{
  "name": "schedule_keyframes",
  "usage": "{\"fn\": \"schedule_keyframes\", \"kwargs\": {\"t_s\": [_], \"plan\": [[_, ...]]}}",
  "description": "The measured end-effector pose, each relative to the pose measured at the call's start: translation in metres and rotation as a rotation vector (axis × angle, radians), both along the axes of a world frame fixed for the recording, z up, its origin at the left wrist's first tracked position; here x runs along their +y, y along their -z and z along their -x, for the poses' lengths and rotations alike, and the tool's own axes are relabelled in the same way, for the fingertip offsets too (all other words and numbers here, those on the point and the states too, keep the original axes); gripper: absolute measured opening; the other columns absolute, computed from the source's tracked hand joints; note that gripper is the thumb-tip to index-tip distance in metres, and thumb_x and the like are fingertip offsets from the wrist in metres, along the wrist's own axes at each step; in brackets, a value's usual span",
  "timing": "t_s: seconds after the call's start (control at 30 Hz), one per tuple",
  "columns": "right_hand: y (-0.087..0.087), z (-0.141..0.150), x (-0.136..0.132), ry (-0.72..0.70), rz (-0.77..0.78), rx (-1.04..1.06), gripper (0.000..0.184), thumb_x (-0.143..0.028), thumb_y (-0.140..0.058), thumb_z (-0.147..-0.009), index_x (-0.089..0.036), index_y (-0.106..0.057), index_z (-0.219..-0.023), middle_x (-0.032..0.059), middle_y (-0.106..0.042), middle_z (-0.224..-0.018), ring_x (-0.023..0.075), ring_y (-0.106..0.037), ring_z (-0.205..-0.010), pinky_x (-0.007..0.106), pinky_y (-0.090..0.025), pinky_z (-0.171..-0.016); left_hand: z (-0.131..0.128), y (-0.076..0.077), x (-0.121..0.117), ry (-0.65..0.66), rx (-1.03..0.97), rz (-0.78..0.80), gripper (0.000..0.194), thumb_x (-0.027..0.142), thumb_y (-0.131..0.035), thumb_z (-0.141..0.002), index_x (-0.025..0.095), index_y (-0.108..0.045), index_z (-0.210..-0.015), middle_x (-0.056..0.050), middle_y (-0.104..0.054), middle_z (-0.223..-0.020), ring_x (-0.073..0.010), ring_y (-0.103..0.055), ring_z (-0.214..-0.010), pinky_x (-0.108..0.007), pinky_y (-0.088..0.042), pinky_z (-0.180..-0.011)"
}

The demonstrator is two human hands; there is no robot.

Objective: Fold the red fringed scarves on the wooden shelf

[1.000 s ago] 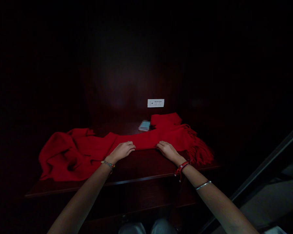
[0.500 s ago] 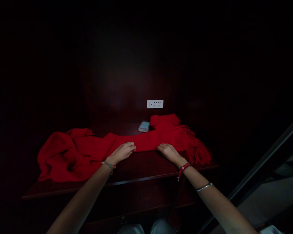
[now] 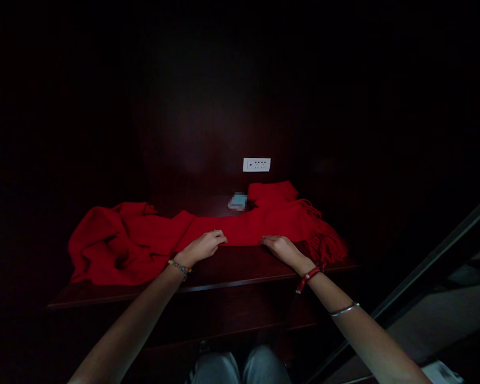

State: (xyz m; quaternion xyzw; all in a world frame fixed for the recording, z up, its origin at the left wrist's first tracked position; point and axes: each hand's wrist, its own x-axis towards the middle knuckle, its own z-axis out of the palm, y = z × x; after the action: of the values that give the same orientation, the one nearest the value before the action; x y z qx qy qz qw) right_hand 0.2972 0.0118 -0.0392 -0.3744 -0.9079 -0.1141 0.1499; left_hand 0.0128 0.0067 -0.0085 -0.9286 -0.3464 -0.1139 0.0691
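A red scarf (image 3: 240,229) with a fringed end lies lengthwise across a dark wooden shelf (image 3: 232,264). Its left part is bunched in loose folds, while the middle is a flatter folded strip. At the strip's near edge, my left hand (image 3: 206,247) has its fingers closed on the cloth, thumb side inward. A short way to the right, my right hand (image 3: 280,249) pinches the same edge, close to the fringe (image 3: 324,234). The fingertips of both hands are partly hidden.
A small pale blue object (image 3: 238,201), pixelated, lies behind the scarf. A white wall socket (image 3: 256,165) is on the dark back panel. My knees (image 3: 240,368) are below the shelf's front edge. A slanting frame edge (image 3: 432,266) runs along the right.
The view has shifted slightly, so the scarf and socket appear a little higher. Both hands stay at the scarf's near edge, with the left fingers stretched slightly further along it.
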Motion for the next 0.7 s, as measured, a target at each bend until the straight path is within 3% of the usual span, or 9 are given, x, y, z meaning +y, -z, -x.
{"fn": "schedule_keyframes", "kwargs": {"t_s": [0.2, 0.37, 0.57, 0.7], "plan": [[0.0, 0.0, -0.002, 0.005, -0.017, -0.01, 0.028, -0.005, -0.045, -0.079, -0.015, -0.059, -0.1, 0.0096, -0.064, -0.1, 0.0185, -0.06, -0.092, 0.027, -0.046, -0.079, -0.003, -0.003, -0.004, -0.068, 0.079, -0.108, 0.019, 0.006, -0.04, -0.08, 0.016, -0.056, -0.083, -0.007, -0.054, -0.082, -0.0187, -0.048, -0.082, -0.032, -0.039, -0.078], [-0.001, -0.001, -0.003, 0.028, -0.007, -0.008, 0.027, -0.007, -0.044, -0.081, -0.017, -0.059, -0.102, 0.0097, -0.065, -0.099, 0.0181, -0.061, -0.089, 0.026, -0.046, -0.077, -0.004, -0.003, -0.006, -0.024, 0.129, -0.127, 0.022, 0.002, -0.039, -0.078, 0.017, -0.055, -0.083, -0.007, -0.052, -0.085, -0.0189, -0.047, -0.084, -0.029, -0.041, -0.074], [-0.001, 0.0, -0.004, 0.019, 0.03, 0.024, 0.028, -0.008, -0.044, -0.081, -0.019, -0.06, -0.101, 0.008, -0.065, -0.1, 0.0175, -0.059, -0.094, 0.026, -0.045, -0.081, -0.004, -0.003, -0.013, 0.092, 0.107, -0.044, 0.028, 0.001, -0.039, -0.077, 0.02, -0.055, -0.088, -0.004, -0.052, -0.088, -0.017, -0.047, -0.089, -0.027, -0.039, -0.08], [0.001, -0.001, -0.004, -0.006, 0.016, 0.013, 0.029, -0.007, -0.043, -0.081, -0.018, -0.06, -0.103, 0.0084, -0.064, -0.102, 0.0177, -0.059, -0.095, 0.027, -0.045, -0.082, 0.0, -0.001, -0.016, 0.133, -0.001, 0.069, 0.041, -0.003, -0.038, -0.072, 0.022, -0.057, -0.098, -0.003, -0.053, -0.094, -0.0152, -0.048, -0.092, -0.025, -0.039, -0.083]]}}
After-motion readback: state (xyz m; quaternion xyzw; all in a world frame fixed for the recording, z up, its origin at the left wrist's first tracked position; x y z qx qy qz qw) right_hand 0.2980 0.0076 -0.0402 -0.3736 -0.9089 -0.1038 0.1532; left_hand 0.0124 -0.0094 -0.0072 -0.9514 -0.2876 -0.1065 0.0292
